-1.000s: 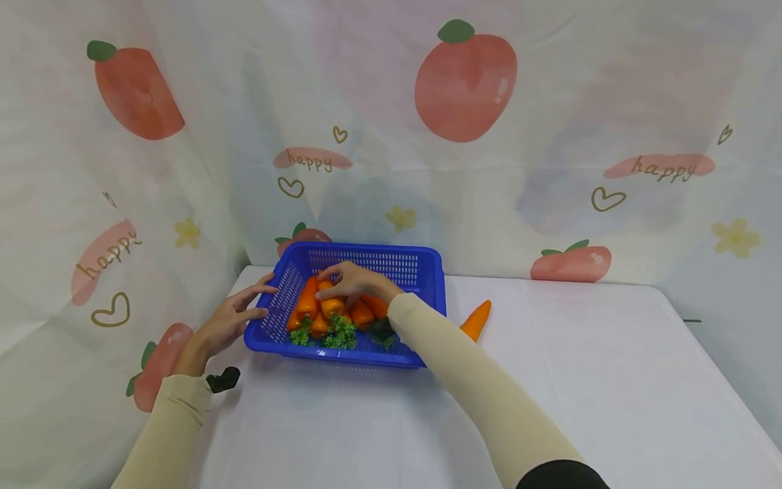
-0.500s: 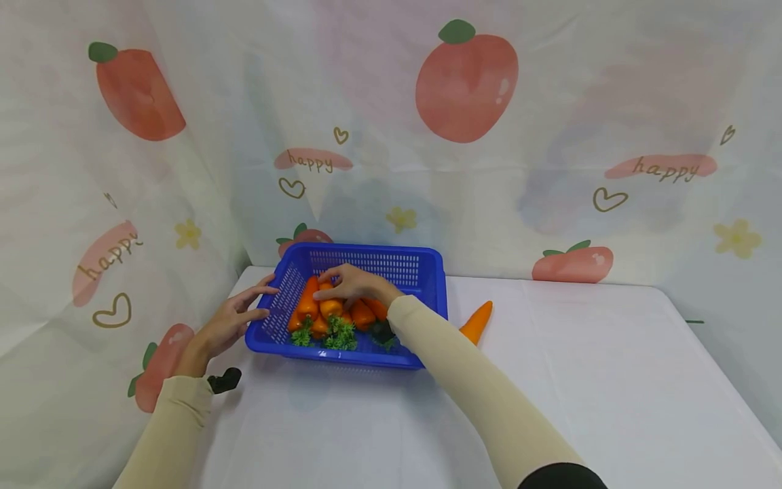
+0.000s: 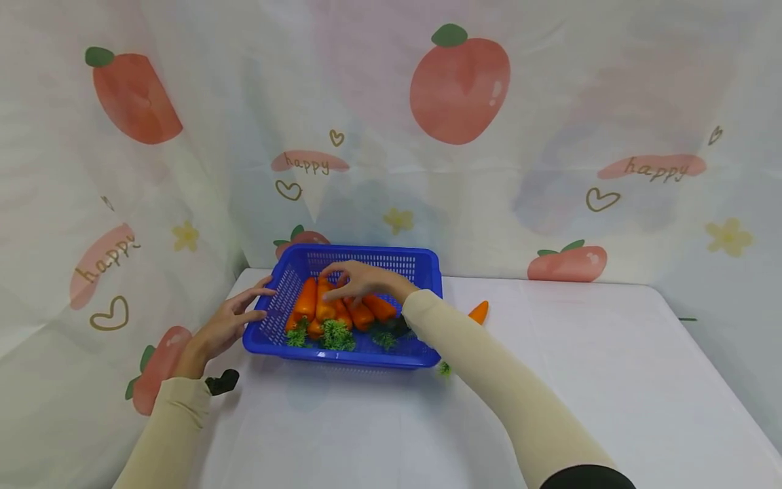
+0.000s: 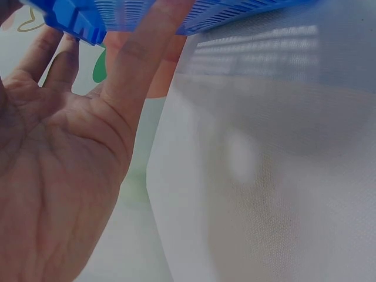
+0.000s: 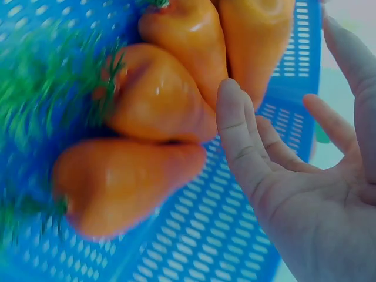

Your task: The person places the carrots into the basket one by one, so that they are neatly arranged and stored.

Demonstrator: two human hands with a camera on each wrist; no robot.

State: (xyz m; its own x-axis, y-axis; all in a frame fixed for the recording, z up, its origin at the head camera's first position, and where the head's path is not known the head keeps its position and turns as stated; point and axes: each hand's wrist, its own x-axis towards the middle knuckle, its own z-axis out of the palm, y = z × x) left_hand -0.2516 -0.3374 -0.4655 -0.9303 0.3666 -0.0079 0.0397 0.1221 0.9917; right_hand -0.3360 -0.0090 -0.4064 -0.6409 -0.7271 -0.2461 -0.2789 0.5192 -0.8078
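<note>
Risk: right hand open, hovers over carrots in basket, gripping nothing; left hand open, fingertips steady basket's left wall. Careless brush could tip piled carrots; stray carrot on bench may roll.

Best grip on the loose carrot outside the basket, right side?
Probably pinch the carrot across its thick mid-body from above and from the right: it lies flat on the table, tip pointing away, with the blue basket and sleeve blocking its left and leafy end.

Both hands at blue basket of carrots
</note>
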